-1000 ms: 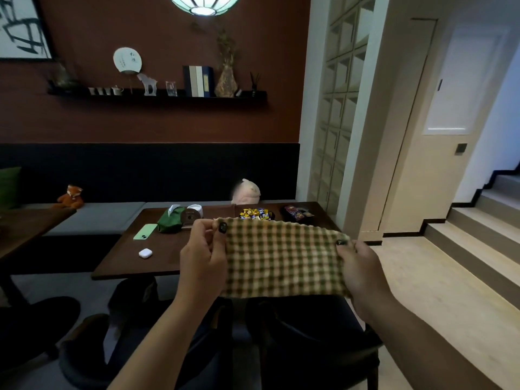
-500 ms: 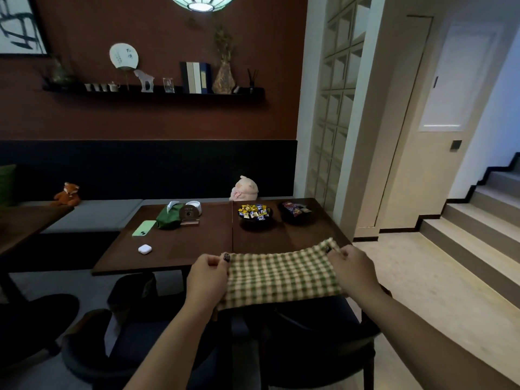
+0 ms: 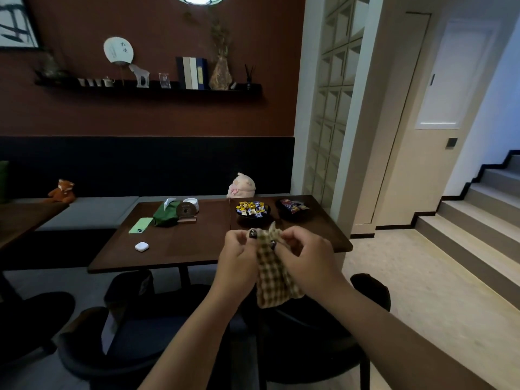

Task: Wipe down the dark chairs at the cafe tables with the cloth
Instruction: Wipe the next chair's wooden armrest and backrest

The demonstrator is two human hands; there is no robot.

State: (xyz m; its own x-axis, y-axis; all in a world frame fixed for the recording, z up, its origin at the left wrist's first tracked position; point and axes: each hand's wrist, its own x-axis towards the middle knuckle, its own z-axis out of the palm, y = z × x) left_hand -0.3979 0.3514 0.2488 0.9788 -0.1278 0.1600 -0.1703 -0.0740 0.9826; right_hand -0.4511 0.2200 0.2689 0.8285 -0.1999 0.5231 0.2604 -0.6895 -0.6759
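A green-and-cream checked cloth [image 3: 271,277] hangs folded in front of me. My left hand [image 3: 239,257] and my right hand [image 3: 305,257] pinch its top corners together above the near edge of the table. Two dark chairs stand below my arms: the left chair [image 3: 126,342] and the right chair [image 3: 323,342], both tucked at the dark wooden table [image 3: 180,249]. My forearms hide part of both seats.
On the table lie a green phone [image 3: 140,225], a white earbud case [image 3: 141,246], a green pouch [image 3: 166,213] and two bowls of sweets [image 3: 253,211]. A bench with plush toys runs behind. Another dark chair [image 3: 31,319] sits at far left. Stairs [image 3: 478,218] rise at right.
My hands have come together, folding the spread cloth in half so it now hangs down between them. The hands have also dropped lower in front of the table edge.
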